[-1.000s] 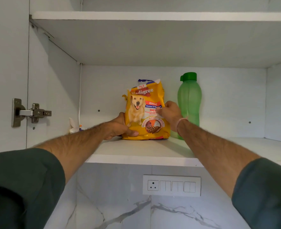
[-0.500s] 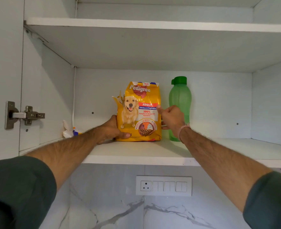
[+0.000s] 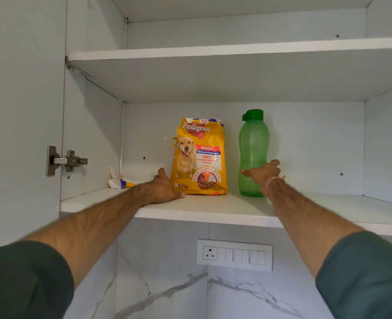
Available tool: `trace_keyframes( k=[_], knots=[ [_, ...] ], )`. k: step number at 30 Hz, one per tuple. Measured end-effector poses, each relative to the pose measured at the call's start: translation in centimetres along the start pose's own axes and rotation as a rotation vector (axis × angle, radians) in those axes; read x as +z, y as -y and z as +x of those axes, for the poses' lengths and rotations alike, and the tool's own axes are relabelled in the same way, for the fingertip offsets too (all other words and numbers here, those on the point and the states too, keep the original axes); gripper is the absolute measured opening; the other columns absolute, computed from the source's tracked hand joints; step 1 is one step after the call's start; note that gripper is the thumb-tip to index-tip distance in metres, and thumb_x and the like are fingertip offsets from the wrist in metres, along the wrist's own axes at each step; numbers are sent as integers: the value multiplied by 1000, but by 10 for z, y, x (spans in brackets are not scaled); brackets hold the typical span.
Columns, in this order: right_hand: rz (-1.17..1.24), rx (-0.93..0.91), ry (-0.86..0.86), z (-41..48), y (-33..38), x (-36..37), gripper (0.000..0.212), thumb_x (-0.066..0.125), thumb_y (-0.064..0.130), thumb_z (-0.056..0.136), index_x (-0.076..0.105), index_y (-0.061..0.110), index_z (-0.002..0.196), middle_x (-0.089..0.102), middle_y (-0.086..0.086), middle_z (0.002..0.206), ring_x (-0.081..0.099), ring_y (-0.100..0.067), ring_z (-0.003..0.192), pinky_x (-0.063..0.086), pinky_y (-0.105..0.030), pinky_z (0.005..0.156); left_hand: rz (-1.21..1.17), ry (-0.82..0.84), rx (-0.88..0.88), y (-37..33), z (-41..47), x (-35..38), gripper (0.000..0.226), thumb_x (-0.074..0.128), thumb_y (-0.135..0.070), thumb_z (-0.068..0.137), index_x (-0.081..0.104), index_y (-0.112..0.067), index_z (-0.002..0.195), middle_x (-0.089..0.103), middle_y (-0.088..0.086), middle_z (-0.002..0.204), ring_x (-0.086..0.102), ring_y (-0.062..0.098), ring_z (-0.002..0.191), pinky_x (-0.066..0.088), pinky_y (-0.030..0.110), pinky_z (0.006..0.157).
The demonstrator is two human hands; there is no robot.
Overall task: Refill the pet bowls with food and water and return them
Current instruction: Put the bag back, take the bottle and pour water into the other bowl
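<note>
Green bottle (image 3: 254,143) in right hand (image 3: 263,175)

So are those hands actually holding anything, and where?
The right hand grips the green bottle around its lower body. The left hand lies open on the shelf beside the dog food bag, holding nothing.

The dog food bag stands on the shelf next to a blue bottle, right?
Not quite: the bottle is green, not blue. The head view shows it standing on the shelf next to the Pedigree dog food bag.
</note>
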State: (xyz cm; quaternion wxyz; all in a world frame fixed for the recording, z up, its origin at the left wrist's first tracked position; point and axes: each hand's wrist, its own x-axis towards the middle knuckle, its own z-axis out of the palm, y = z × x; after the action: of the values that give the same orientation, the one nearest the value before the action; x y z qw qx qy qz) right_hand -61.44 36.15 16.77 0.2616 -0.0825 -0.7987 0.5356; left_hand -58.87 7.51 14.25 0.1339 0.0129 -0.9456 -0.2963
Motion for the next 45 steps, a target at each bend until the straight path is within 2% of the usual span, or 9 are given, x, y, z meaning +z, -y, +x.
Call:
trace_keyframes(
  k=[7, 16, 20, 23, 27, 31, 37, 40, 45],
  knots=[
    [-161, -35, 112, -7, -7, -17, 111, 84, 52, 77, 20, 8, 157, 25, -19, 154, 34, -39, 141, 36, -50, 116, 79, -2, -43, -19, -44, 6, 83, 59, -51, 97, 16, -11, 156, 34, 10, 159, 41, 28, 141, 40, 31, 99],
    [-53, -94, 178, -54, -9, -50, 110, 88, 51, 70, 29, 13, 154, 31, -13, 151, 38, -35, 140, 41, -48, 114, 213, -98, -13, -37, -103, 21, 41, 33, -43, 108, 47, -16, 135, 60, 10, 132, 58, 28, 116, 43, 35, 88],
    [13, -119, 233, -96, 1, -71, 123, 94, 61, 40, 46, 14, 143, 51, -9, 138, 54, -31, 127, 50, -47, 107, 244, -163, 29, -46, -140, 32, 43, 21, -39, 110, 51, -16, 129, 64, 12, 127, 58, 31, 115, 39, 40, 102],
    [65, -165, 229, -120, 2, -82, 129, 83, 69, 15, 58, 18, 130, 61, -6, 128, 62, -27, 116, 56, -44, 100, -87, -178, 76, -51, -161, 34, 28, 49, -39, 104, 58, -22, 124, 64, 4, 126, 58, 25, 114, 47, 34, 93],
    [106, -215, 181, -179, 11, -101, 110, 91, 61, 25, 63, 18, 121, 66, -5, 119, 67, -25, 106, 60, -43, 93, -546, -264, 189, -73, -198, 24, 15, 70, -27, 91, 60, -23, 101, 68, 3, 115, 62, 19, 103, 46, 25, 74],
    [56, -245, 175, -232, 2, -113, 80, 99, 41, 53, 63, 14, 120, 69, -3, 113, 69, -23, 102, 62, -41, 86, -776, -306, 335, -99, -241, 5, 34, 69, -30, 94, 54, -12, 119, 62, 4, 115, 62, 16, 97, 47, 11, 64],
    [27, -164, 186, -303, -66, -117, 90, 100, 46, 40, 64, 14, 117, 69, -4, 114, 69, -21, 100, 61, -38, 90, -895, -147, 428, -107, -285, -2, 88, 81, -58, 71, 40, -26, 142, 57, 4, 136, 60, 20, 118, 53, 34, 87],
    [-32, -128, 229, -329, -114, -117, 105, 92, 59, 25, 63, 18, 118, 66, -4, 118, 68, -21, 101, 60, -41, 92, -826, -73, 446, -101, -307, 16, 91, 84, -50, 76, 37, -21, 148, 55, 0, 134, 59, 16, 116, 52, 24, 83],
    [-150, -32, 275, -358, -184, -115, 94, 94, 52, 38, 61, 20, 119, 60, -4, 119, 65, -21, 103, 58, -41, 94, -646, 10, 369, -84, -327, 67, 76, 85, -36, 79, 48, -22, 143, 60, 4, 128, 61, 19, 112, 55, 30, 89]
  ],
)
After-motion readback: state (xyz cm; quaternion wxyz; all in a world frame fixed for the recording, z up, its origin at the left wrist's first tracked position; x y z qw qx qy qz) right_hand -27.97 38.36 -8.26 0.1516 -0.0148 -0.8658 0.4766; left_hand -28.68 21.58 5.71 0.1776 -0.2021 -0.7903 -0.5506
